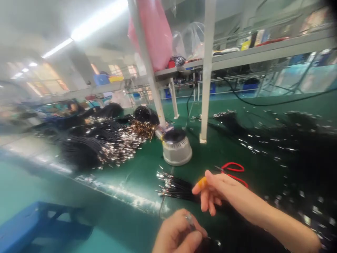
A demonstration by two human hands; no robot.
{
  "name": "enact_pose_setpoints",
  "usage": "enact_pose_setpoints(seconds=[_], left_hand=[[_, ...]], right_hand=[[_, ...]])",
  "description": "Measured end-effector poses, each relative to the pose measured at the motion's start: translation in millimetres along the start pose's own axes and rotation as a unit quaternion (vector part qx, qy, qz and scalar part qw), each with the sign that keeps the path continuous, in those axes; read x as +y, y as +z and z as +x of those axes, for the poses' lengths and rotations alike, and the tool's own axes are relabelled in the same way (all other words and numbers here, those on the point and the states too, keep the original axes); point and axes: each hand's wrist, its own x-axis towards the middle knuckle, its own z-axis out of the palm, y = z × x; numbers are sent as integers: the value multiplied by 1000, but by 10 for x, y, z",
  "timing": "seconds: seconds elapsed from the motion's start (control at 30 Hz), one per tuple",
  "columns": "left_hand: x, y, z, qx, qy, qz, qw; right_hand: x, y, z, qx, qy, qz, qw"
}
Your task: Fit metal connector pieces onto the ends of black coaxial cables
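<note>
At the bottom, my left hand [179, 232] is closed on a black cable, and a small silvery metal end [189, 220] shows between its fingers. My right hand [214, 191] hovers just above and to the right, fingers loosely bent and apart, with nothing visible in them. Orange tape [202, 182] wraps its index finger. Near those fingertips lies a bundle of black cables [179, 186] with metal tips pointing left. Red-handled scissors or cutters [234, 172] rest behind my right hand, partly covered by it.
A grey round device with a black top [177, 149] stands on the green table [142, 175]. Heaps of black cables [86, 147] lie left; more cables [284, 140] spread right. Shelf posts [207, 77] rise behind. A blue stool [39, 225] is at lower left.
</note>
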Motion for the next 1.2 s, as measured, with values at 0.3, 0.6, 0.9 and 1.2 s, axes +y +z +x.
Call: enact_pose_setpoints(seconds=[0.3, 0.6, 0.9, 1.2], left_hand=[[57, 419, 36, 40, -140, -197, 970], [134, 532, -36, 46, -123, -113, 985], [190, 600, -60, 97, -139, -85, 982], [119, 580, -65, 163, -190, -205, 946]], right_hand=[[27, -139, -517, -8, 84, -97, 992], [-146, -58, -681, -49, 126, -260, 956], [-195, -7, -710, -60, 59, -381, 921], [304, 101, -627, 140, 11, -63, 988]])
